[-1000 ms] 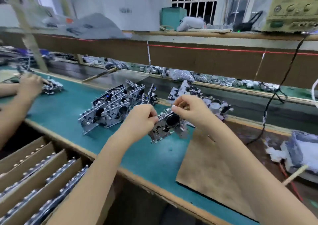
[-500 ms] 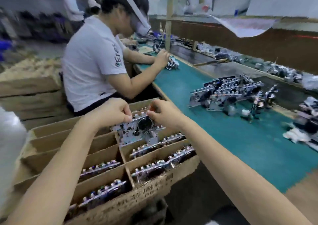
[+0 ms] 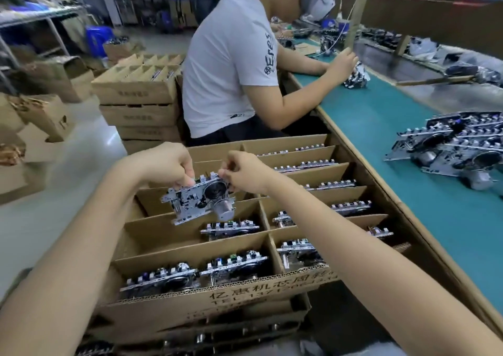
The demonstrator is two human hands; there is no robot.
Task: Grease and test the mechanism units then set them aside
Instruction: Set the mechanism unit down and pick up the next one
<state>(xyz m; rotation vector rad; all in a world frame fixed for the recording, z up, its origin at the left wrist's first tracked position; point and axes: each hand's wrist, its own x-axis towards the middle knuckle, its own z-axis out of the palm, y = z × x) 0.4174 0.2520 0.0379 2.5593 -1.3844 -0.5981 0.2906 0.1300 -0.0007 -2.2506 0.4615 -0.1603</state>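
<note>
Silver stamped-metal mechanism unit [image 3: 200, 201] with a black flywheel and a round motor can, hanging tilted above the left column of slots in the brown corrugated cardboard box [image 3: 217, 298]. Pinched along its top edge by the left hand [image 3: 166, 165] at one end and the right hand [image 3: 245, 170] at the other. Best lowered edge-on, squared with the dividers, motor clear of the cardboard, like the neighbouring units [image 3: 230, 226] standing in their slots beside the green bench [image 3: 381, 127]; grip loosened only once seated.
</note>
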